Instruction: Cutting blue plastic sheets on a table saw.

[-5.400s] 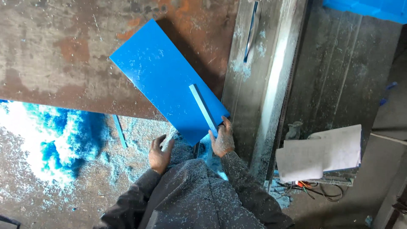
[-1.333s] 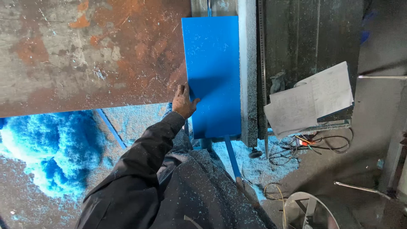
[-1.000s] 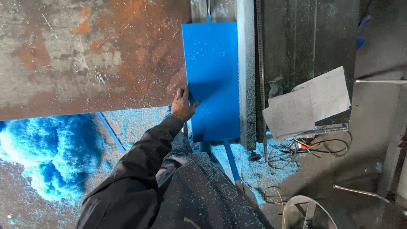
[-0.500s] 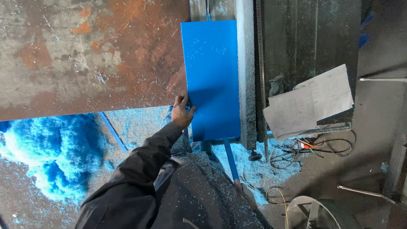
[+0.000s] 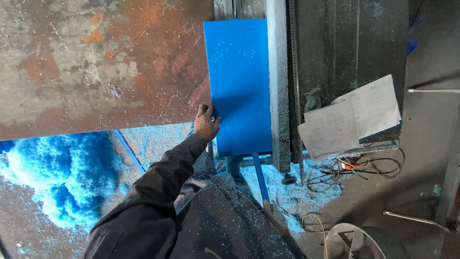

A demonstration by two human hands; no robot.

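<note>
A flat blue plastic panel (image 5: 239,81) lies on the rusty steel table (image 5: 96,62), its right edge against a long grey metal rail (image 5: 278,86). My left hand (image 5: 207,123) grips the panel's left edge near its lower corner, fingers curled over it. A narrow blue strip (image 5: 259,175) runs from under the panel's near edge down toward my body. My right hand (image 5: 274,217) is low beside my dusty dark jacket at the strip's near end and looks closed on it, though it is mostly hidden.
Blue shavings (image 5: 62,177) pile on the floor at the left, and paler chips (image 5: 311,187) lie under the rail. Printed paper sheets (image 5: 352,115) rest on a ledge at right, with cables (image 5: 373,168) below. A round metal frame (image 5: 354,240) stands at bottom right.
The panel, lying diagonally five seconds ago, now sits square against the rail. In the last second my left hand slid slightly down its left edge; little else moved.
</note>
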